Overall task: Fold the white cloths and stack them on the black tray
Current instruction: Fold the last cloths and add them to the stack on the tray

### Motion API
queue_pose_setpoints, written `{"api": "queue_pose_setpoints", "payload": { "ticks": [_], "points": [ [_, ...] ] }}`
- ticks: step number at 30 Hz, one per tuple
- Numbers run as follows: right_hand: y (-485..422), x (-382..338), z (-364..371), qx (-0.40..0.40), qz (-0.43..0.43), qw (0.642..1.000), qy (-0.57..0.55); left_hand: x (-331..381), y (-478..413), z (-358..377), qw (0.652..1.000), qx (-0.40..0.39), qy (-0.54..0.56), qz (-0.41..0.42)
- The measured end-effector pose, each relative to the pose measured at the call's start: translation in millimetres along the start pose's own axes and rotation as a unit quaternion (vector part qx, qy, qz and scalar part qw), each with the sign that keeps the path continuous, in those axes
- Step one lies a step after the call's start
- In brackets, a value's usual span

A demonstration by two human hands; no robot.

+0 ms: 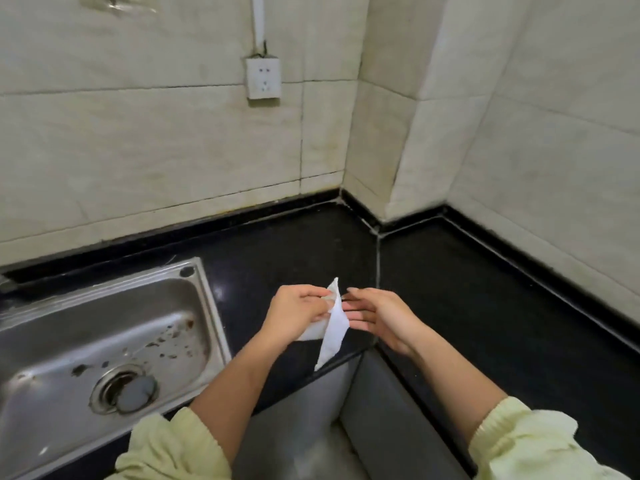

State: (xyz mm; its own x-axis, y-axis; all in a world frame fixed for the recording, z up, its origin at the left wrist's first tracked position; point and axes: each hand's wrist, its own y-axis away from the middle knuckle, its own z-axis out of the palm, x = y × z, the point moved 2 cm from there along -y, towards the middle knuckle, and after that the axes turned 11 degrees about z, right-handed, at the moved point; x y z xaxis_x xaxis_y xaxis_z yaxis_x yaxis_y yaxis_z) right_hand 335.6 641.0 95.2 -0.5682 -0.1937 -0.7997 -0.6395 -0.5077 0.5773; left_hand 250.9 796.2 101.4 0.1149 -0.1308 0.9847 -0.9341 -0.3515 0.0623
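Left hand (298, 311) pinches the white cloth (333, 327) near its upper corner, fingers curled round the fabric — the rest hangs down and to the right, above the black counter (450, 306). Right hand (375, 315) sits just beside the cloth, fingers straight and relaxed, their tips at its edge — whether they touch it is unclear.

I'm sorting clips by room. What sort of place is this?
Probably a kitchen corner: a stainless steel sink set into a glossy black stone countertop, pale tiled walls, and a white wall socket. The left hand holds a white cloth.
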Motion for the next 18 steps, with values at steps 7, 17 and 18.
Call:
{"api": "queue_pose_setpoints", "payload": {
  "ticks": [7,17,18],
  "points": [
    [18.4,-0.3,-97.8,0.063,-0.017,0.998,-0.014,16.7,-34.3,104.6,0.992,-0.125,-0.015,0.007],
    [-12.8,-11.7,-156.5,0.16,-0.058,0.985,-0.025,10.9,-106.2,155.3,0.987,-0.161,0.001,-0.013],
    [-18.7,-14.0,-160.2,0.176,-0.056,0.982,-0.026,8.6,-116.3,157.1,0.985,-0.17,0.01,-0.024]
  ]
}}
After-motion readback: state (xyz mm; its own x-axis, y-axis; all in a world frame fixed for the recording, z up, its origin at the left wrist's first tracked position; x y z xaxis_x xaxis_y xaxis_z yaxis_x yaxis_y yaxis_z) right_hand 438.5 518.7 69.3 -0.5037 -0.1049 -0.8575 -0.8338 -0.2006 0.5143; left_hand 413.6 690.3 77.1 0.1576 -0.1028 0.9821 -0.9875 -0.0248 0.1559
